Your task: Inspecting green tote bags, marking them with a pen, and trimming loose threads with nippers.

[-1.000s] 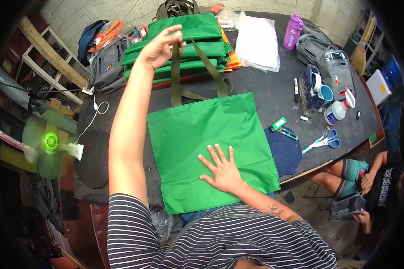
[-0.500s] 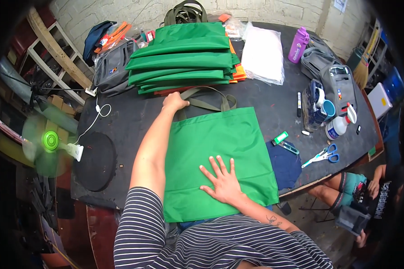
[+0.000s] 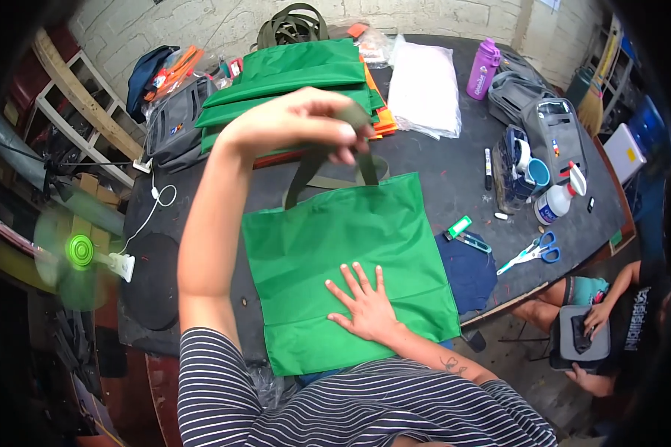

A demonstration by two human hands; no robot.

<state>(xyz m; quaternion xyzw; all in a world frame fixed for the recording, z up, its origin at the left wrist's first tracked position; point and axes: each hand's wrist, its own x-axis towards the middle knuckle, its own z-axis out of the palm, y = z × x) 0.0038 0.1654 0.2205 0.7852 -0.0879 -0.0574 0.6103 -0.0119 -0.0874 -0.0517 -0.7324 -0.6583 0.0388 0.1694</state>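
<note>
A green fabric tote bag (image 3: 328, 246) lies flat on the dark table (image 3: 440, 186) in front of me. My left hand (image 3: 306, 123) is raised above it, its fingers closed on the bag's olive strap handle (image 3: 298, 175), which it lifts off the cloth. My right hand (image 3: 361, 302) lies flat, fingers spread, on the lower part of the bag. Behind the lifted hand sits a stack of folded green bags (image 3: 291, 74).
White plastic-wrapped packs (image 3: 425, 86), a purple bottle (image 3: 483, 68), grey bags (image 3: 552, 130), a mug (image 3: 537, 175), a spray bottle (image 3: 555, 205), scissors (image 3: 533, 252) and a marker (image 3: 487, 167) are on the right. A green fan (image 3: 78, 253) stands left. Another person (image 3: 611, 328) sits lower right.
My left hand has come back from the far end of the bag, closed on the olive handle and lifted it. The right hand has stayed pressed on the bag.
</note>
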